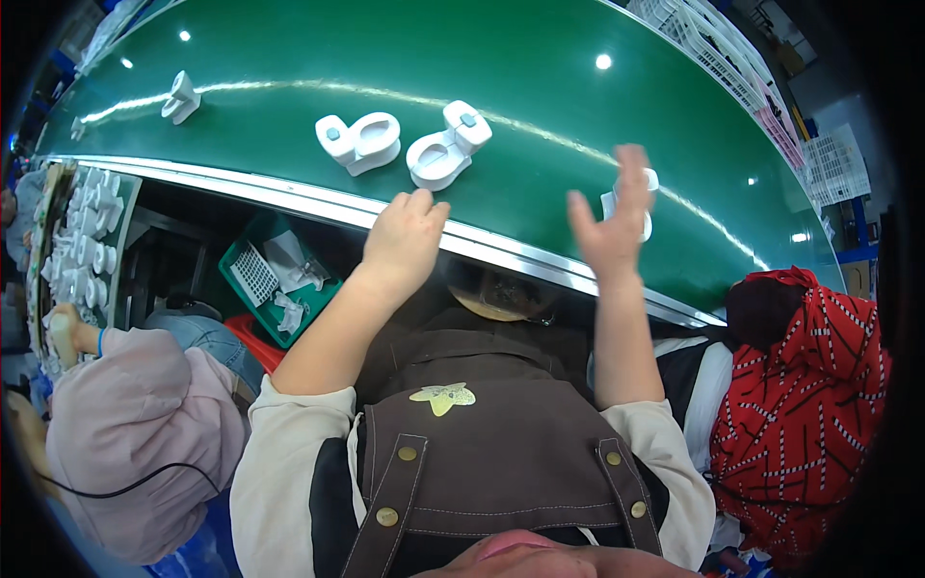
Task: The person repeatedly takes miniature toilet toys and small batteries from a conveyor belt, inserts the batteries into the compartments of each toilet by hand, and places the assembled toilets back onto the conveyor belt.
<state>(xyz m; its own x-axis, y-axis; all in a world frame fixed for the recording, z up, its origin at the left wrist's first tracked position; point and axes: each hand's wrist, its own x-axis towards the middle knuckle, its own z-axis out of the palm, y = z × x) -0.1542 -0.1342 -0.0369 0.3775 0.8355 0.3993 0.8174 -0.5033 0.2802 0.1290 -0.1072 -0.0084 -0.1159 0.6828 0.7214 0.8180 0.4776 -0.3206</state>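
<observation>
Across the top runs a green belt (540,106) with a metal near edge (289,197). Below the edge, on the left, a person in a pale pink top (135,424) sits beside a tray of white parts (87,241), and a green basket (275,279) with more white pieces stands under the belt. On the right is a person in a red patterned top (809,405). On the belt, mid-way along, two white toy toilets stand side by side: the left toilet (358,143) and the right toilet (448,146), near the near edge. The left hand (407,236) is loosely curled, empty, at the edge just below them. The right hand (614,217) is raised, fingers spread; a third toilet (631,197) lies behind it, touching or not I cannot tell. A smaller white part (180,97) lies toward the belt's far left.
</observation>
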